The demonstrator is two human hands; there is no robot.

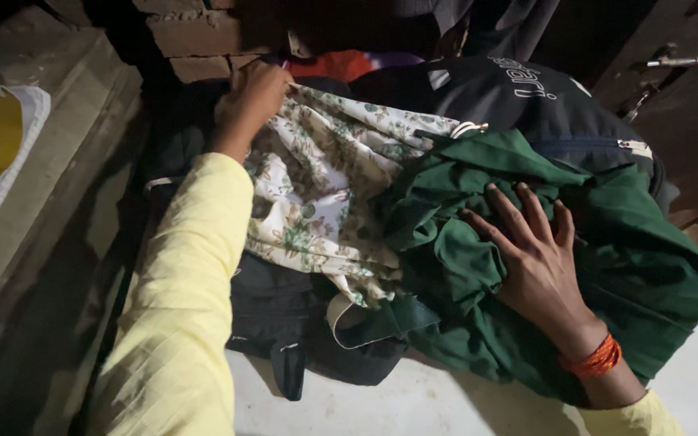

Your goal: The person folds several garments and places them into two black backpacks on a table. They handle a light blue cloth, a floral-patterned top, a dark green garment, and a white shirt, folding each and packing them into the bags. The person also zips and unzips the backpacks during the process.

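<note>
The person's left hand (258, 93) is reaching forward out of a pale yellow sleeve (183, 307), and its grip is pinching closed on the far edge of a cream cotton cloth printed with green and brown flowers (317, 190). That cloth is lying crumpled and creased, spreading back from the grip toward the person, with a hemmed corner folding over at its near end. Just beyond the grip, a rough red brick wall (199, 36) is rising, and a patch of orange fabric (334, 63) is showing beside the knuckles.

The right hand (536, 258) is lying flat, fingers spread, its grip open and pressing down on a rumpled dark green garment of soft woven cloth (648, 266). An orange thread band (598, 359) is circling that wrist. The green garment is bunching in heavy folds under and around the palm, and its left edge is overlapping the flowered cloth.

Past the fingertips of the right hand, a black backpack with white lettering and a zip (543, 105) is lying partly under the green garment. Nearer than the left grip, dark black clothing (284, 323) is sitting beneath the flowered cloth. All of it is piled on a white surface (414, 404).
</note>
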